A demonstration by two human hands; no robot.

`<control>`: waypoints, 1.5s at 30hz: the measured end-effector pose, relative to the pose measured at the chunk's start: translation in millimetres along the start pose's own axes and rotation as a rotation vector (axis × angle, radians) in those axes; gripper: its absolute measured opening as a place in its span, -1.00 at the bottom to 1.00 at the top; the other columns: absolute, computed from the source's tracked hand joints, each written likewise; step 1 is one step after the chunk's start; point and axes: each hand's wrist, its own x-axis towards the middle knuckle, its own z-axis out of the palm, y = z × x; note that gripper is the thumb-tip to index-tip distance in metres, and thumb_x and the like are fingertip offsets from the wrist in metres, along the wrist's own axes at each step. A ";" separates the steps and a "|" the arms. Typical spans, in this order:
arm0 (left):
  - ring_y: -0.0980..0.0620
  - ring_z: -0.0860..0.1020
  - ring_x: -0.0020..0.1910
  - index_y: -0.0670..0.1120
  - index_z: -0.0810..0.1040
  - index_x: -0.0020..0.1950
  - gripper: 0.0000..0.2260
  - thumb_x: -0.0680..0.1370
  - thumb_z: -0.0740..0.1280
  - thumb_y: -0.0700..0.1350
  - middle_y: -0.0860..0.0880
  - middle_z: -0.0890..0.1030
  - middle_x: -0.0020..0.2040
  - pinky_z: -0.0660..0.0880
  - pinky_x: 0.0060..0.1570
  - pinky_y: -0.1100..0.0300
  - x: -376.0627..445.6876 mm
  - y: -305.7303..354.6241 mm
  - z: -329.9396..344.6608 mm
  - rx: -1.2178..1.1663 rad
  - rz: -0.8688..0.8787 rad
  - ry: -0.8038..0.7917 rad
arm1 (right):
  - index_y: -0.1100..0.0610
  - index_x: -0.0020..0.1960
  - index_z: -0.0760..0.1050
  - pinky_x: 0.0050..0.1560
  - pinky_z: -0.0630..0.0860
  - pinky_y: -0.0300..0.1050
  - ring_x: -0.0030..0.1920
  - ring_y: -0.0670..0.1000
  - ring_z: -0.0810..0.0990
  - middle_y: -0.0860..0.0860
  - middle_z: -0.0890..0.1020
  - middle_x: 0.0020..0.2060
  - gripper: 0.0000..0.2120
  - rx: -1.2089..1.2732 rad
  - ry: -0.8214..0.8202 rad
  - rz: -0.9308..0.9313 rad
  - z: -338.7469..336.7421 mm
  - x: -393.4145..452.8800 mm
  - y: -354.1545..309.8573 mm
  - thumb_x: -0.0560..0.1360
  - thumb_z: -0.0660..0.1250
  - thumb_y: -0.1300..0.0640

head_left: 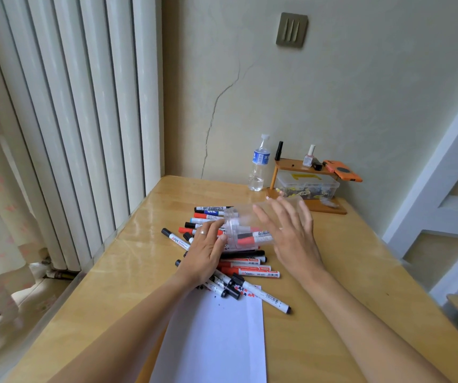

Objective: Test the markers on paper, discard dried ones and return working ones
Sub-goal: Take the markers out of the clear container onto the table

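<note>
Several markers point(250, 268) with red, black and blue caps lie in a loose pile on the wooden table point(346, 272). A clear plastic container point(245, 225) lies on its side on top of the pile, with a few markers inside it. My left hand point(205, 255) rests flat on the pile, its fingers and thumb touching the container's open end. My right hand point(291, 236) presses the container's other side with straight fingers. A white sheet of paper point(216, 335) lies nearer me, with a few markers overlapping its far edge.
At the back stand a water bottle point(259, 167) and a small wooden shelf point(305, 167) with a clear box point(308, 186) under it and an orange phone point(342, 170) on top. A white radiator point(70, 120) runs along the table's left side.
</note>
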 end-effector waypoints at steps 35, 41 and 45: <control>-0.01 0.36 0.12 -0.17 0.48 0.13 -0.90 0.67 0.28 -0.15 -0.04 0.45 0.12 0.30 0.10 0.17 8.3 -5.0 2.4 0.069 -0.022 0.110 | 0.20 0.61 0.15 0.41 0.37 0.31 0.41 0.32 0.40 0.26 0.36 0.44 0.10 0.225 0.060 0.602 39.2 -41.2 37.3 0.25 0.69 0.08; -0.02 0.37 0.12 -0.18 0.49 0.14 -0.90 0.65 0.30 -0.18 -0.06 0.45 0.12 0.33 0.11 0.15 9.0 -6.3 5.2 0.116 -0.050 0.114 | 0.29 0.57 0.10 0.36 0.41 0.07 0.43 0.29 0.41 0.31 0.35 0.47 0.07 0.698 0.185 1.030 46.5 -46.8 39.5 0.33 0.67 -0.02; 0.00 0.37 0.14 -0.14 0.49 0.20 -0.83 0.61 0.27 -0.23 -0.04 0.46 0.15 0.35 0.15 0.14 8.9 -3.4 3.9 0.127 -0.051 0.095 | 0.17 0.56 0.07 0.35 0.41 0.06 0.43 0.24 0.40 0.24 0.37 0.47 0.04 0.771 0.095 1.031 61.1 -57.1 39.1 0.35 0.66 -0.06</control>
